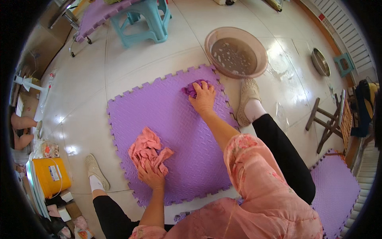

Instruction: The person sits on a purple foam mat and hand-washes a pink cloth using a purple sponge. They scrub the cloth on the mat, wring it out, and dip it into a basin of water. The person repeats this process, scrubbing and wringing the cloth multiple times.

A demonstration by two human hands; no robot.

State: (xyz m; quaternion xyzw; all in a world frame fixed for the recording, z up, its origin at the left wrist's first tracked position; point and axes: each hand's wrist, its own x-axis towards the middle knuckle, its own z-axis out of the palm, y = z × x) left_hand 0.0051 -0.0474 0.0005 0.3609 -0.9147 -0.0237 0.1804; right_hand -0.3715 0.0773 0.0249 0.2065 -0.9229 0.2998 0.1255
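Observation:
A purple interlocking foam mat [176, 119] lies on the tiled floor between my feet. Near its upper right edge, my right hand [203, 97] presses on a bunched dark purple cloth [191, 89], fingers curled over it. My left hand [152, 177] rests on the lower part of a crumpled pink cloth [146, 146] at the mat's lower left. The fingers of that hand are partly sunk in the folds. Past the mat's upper right corner stands a pinkish plastic basin [259, 64] holding murky water with foam on it.
A teal plastic stool [143, 22] stands beyond the mat. At the right are a metal bowl [320, 62], a wooden folding stool [326, 122] and another purple mat [335, 191]. A yellow container [50, 176] and small boxes stand at the left. My shoes [250, 89] flank the mat.

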